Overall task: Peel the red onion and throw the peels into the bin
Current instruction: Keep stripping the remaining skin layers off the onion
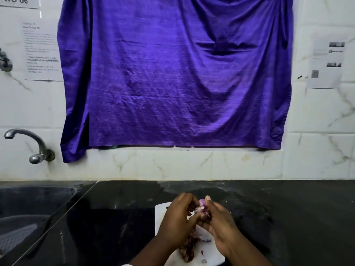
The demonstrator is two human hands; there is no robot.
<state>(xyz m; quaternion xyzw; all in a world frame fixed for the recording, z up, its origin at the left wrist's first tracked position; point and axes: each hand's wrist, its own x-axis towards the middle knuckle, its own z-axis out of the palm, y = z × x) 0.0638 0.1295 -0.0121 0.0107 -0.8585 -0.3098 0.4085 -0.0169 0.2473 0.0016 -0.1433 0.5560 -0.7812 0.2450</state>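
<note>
Both hands grip the red onion (202,204) over white board (161,210): left hand (177,220) fingers curled, right hand (221,221) pinching; peels (189,246) near.

Seeing a purple cloth (176,73) hanging on a white tiled wall (317,160). Finding printed sheets (41,52) taped left of the cloth and another sheet (326,62) right of it. Spotting a metal tap (28,144) by the cloth's lower left corner, a dark sink (28,208) lying further below-left, a black counter (288,208) stretching beneath the cloth, and a white board (160,211) resting there.
</note>
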